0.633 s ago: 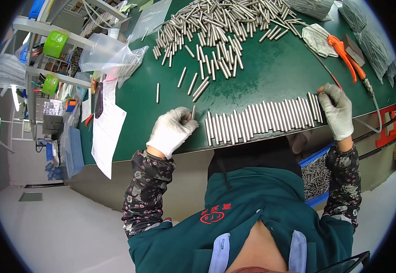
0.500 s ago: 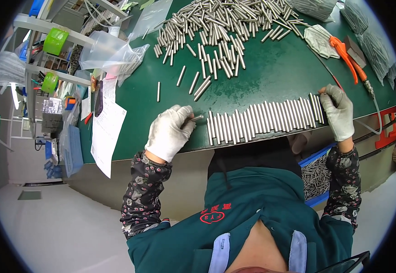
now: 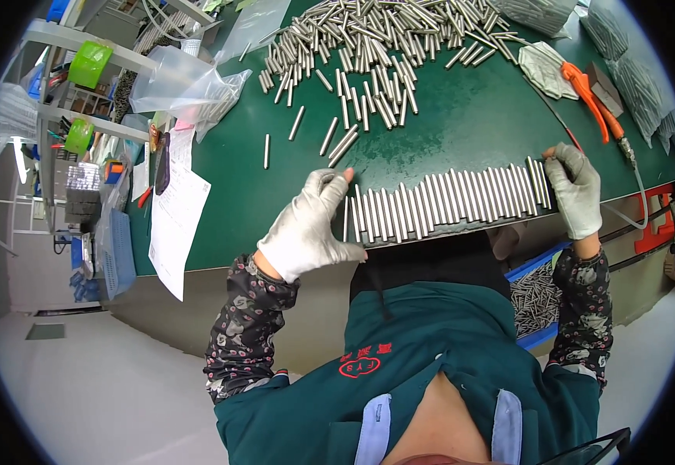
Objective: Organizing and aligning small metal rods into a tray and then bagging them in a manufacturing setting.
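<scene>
A row of steel pins (image 3: pixel 450 203) lies side by side along the near edge of the green table. At its left end my left hand (image 3: pixel 306 225), in a white glove, is open, index finger by the far tip and thumb by the near tip of the end pin (image 3: pixel 346 219). My right hand (image 3: pixel 575 190), also gloved, rests against the row's right end with fingers bent but apart, nothing seen gripped in it. Beyond the row, several loose pins (image 3: pixel 296 124) lie in front of a large pile of pins (image 3: pixel 368 39).
An orange-handled air gun (image 3: pixel 589 97) with a hose lies at the right, near bagged pins (image 3: pixel 636 81). Paper sheets (image 3: pixel 179 225) hang over the table's left edge beside a clear plastic bag (image 3: pixel 190 89). Below the table sits a blue bin (image 3: pixel 539 339) of pins.
My left hand has moved right to the row's end and opened. The pin it pinched now lies as the leftmost in the row. My right hand stays put.
</scene>
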`<state>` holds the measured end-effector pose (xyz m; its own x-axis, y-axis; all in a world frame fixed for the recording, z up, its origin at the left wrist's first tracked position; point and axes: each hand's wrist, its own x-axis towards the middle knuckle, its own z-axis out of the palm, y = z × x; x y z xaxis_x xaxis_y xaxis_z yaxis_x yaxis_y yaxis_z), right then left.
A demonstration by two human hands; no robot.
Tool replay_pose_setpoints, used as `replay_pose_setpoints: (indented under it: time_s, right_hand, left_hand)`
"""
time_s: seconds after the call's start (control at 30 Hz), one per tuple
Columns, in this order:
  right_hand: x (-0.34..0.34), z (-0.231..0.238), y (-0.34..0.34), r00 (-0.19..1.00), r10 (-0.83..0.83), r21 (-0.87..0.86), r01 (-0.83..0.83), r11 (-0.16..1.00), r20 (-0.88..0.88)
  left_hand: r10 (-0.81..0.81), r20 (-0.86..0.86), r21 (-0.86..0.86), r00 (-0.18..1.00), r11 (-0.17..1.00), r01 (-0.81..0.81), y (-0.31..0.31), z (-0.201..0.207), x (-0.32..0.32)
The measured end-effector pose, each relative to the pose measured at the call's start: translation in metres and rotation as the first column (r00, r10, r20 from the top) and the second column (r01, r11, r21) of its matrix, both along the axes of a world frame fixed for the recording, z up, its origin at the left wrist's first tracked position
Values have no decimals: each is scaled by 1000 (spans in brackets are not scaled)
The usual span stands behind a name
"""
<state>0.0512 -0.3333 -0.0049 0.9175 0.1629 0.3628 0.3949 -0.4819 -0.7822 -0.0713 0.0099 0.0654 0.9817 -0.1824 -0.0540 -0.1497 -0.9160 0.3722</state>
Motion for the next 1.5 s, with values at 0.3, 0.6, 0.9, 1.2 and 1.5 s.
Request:
replay_pose_setpoints:
  time_s: [0.3,0.6,0.9,1.2,1.5]
  right_hand:
    - [-10,32,-2,952,306,-348,-296,889,-28]
    - [-14,51,11,934,332,-550,-347,759,-131]
    - [-7,61,-5,931,363,-477,-335,813,-36]
    - [71,67,-64,870,-491,-845,299,443,50]
    - [105,65,-104,904,-351,-687,93,721,-246]
  left_hand:
    - [29,22,-84,999,996,-27,-20,-6,-8]
    - [33,99,170,995,984,-50,-39,-3,-1]
    - [-81,192,263,978,964,28,-63,-4,13]
    - [-91,220,263,971,964,31,-60,-11,8]
    - [-99,201,294,974,955,37,-67,-7,17]
